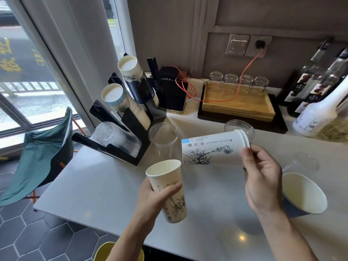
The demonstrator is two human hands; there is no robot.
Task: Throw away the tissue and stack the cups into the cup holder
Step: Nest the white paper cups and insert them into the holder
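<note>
My left hand (156,200) grips an upright white paper cup (166,185) with a dark print, held just above the counter. My right hand (261,183) holds a small stack of printed paper cups (212,149) on its side by the rim, bottom pointing left. The black cup holder (131,129) stands at the counter's left end with two slanted paper cup stacks (122,104) and a row of clear plastic cups (116,138). A loose clear cup (162,140) stands beside the holder. Another clear cup (239,128) sits behind the stack. No tissue is visible.
A large paper cup (303,194) lies at my right wrist, with a clear cup (301,162) on its side behind it. A wooden tray (237,102) with glasses, bottles (316,87) and a black device (172,93) line the wall. A yellow bin (105,251) sits below the counter edge.
</note>
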